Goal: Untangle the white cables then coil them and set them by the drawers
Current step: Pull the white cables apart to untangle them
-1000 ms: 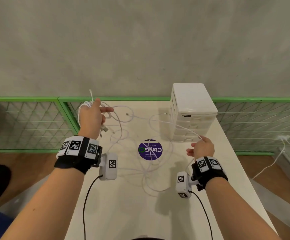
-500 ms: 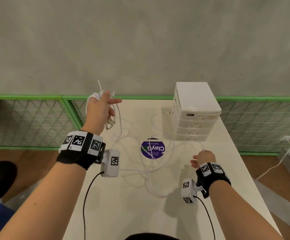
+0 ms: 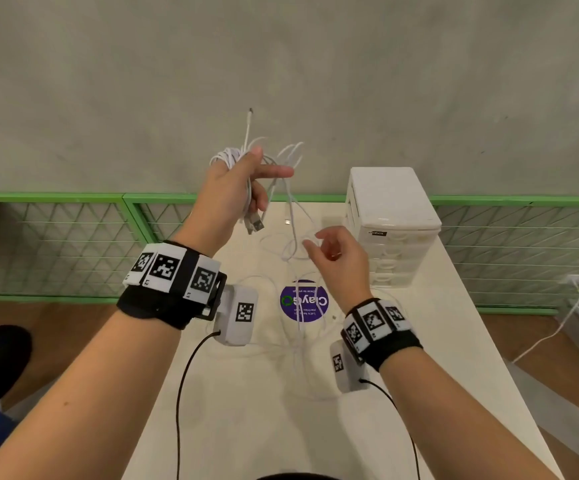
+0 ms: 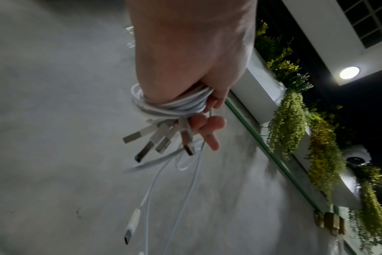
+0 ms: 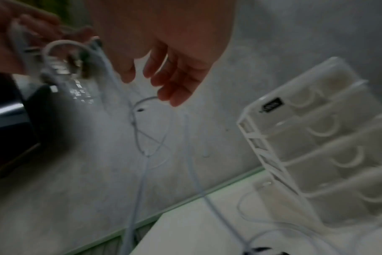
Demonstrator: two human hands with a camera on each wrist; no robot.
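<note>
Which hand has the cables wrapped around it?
The left hand: the cables are wound round it, plugs dangling below. The right hand is bare, its fingers loosely reaching toward a hanging strand.

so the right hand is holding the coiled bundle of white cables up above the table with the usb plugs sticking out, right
Not quite: it is the left hand that grips the coiled white cables, USB plugs sticking out, as the left wrist view shows. The right hand holds no bundle.

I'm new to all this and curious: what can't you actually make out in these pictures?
- Right hand: right wrist view is blurred; whether it pinches a strand is unclear.
- White cables: head view, strands too thin and overlapping to count.
- Left hand: left wrist view, the coil hides its fingers.
- Drawers: contents hidden behind cloudy fronts.
</note>
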